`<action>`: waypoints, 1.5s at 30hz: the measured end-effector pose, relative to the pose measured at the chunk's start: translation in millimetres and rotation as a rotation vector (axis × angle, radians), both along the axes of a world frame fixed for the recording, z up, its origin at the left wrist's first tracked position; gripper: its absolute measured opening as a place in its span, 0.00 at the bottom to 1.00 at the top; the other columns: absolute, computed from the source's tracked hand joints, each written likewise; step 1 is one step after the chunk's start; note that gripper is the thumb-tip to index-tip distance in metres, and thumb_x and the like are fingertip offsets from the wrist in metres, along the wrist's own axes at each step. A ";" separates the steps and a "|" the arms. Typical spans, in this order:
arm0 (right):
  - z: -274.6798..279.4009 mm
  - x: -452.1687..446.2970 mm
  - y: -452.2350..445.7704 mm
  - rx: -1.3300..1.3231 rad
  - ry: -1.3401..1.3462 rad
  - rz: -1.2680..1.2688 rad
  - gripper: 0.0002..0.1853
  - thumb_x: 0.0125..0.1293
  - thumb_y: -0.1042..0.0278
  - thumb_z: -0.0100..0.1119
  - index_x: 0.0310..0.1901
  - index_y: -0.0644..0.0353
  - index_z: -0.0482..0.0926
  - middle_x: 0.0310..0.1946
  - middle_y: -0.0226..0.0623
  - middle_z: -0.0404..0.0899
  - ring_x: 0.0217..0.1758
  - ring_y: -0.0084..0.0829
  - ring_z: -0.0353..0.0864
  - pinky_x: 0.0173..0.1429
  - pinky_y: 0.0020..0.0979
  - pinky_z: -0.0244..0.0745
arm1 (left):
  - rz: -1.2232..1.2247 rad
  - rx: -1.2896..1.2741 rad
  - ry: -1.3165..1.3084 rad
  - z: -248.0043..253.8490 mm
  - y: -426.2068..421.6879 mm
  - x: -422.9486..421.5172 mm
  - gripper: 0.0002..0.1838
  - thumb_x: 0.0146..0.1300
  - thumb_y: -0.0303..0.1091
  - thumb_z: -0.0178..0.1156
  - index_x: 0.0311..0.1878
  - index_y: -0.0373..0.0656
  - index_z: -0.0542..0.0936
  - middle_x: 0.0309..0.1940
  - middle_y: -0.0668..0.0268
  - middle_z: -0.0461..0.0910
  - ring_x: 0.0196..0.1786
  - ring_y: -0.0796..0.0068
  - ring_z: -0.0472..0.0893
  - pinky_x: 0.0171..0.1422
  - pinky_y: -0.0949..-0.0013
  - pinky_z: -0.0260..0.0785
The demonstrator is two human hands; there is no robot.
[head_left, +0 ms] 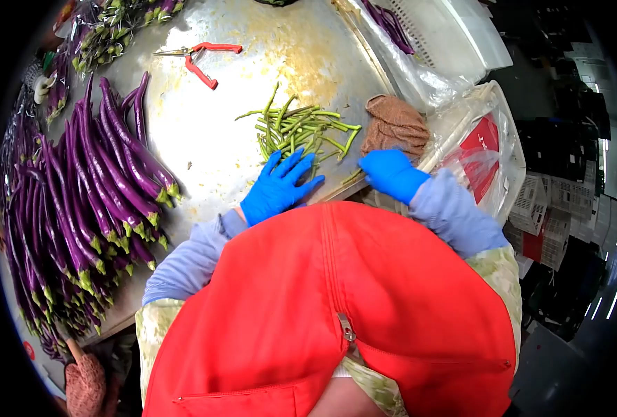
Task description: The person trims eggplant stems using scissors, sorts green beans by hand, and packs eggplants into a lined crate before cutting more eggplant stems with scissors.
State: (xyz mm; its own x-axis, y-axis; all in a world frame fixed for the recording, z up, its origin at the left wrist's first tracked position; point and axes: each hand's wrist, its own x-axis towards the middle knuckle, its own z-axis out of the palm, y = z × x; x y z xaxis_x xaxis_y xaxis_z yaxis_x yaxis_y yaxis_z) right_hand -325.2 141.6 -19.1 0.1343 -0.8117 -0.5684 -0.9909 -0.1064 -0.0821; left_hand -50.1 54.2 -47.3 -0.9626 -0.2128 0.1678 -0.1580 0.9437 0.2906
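A loose pile of thin green bean-like stalks (291, 128) lies on the metal tabletop in front of me. My left hand (277, 189), in a blue glove, has its fingers spread at the pile's near edge, fingertips against the lowest stalks. To the right, near the table edge, my gloved right hand (394, 175) is closed. A thin green piece (352, 176) shows just left of that fist; whether the fist grips it is hard to tell. Just beyond the right hand is a crumpled brown cloth (396, 125).
Purple eggplants (86, 181) are heaped on the left. Red-handled shears (201, 59) lie open farther back on the metal table (204, 132). Bagged green vegetables (110, 35) sit at back left. White crates (458, 31) with plastic stand right. Another person's sleeve (85, 386) shows at lower left.
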 end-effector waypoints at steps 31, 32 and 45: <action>1.2 37.7 -66.3 -0.185 -0.261 -0.211 0.67 0.39 0.61 0.77 0.74 0.50 0.32 0.57 0.60 0.62 0.47 0.55 0.77 0.48 0.46 0.77 | 0.241 0.302 -0.191 18.1 -68.7 -19.4 0.63 0.36 0.40 0.75 0.75 0.57 0.45 0.65 0.43 0.60 0.58 0.42 0.71 0.57 0.54 0.72; 0.8 37.6 -69.2 -0.176 -0.271 -0.219 0.67 0.40 0.61 0.76 0.74 0.50 0.32 0.56 0.60 0.63 0.47 0.55 0.77 0.48 0.47 0.76 | 0.278 0.339 -0.241 21.0 -64.8 -25.3 0.62 0.37 0.39 0.74 0.75 0.57 0.45 0.65 0.41 0.61 0.57 0.41 0.72 0.57 0.53 0.72; -64.8 55.4 -104.5 -0.166 -1.346 -0.841 0.45 0.48 0.76 0.65 0.70 0.55 0.56 0.52 0.40 0.73 0.51 0.34 0.75 0.60 0.32 0.69 | 0.449 1.219 0.300 -12.6 -85.6 -46.0 0.48 0.51 0.29 0.67 0.74 0.44 0.51 0.56 0.54 0.73 0.56 0.65 0.76 0.58 0.68 0.69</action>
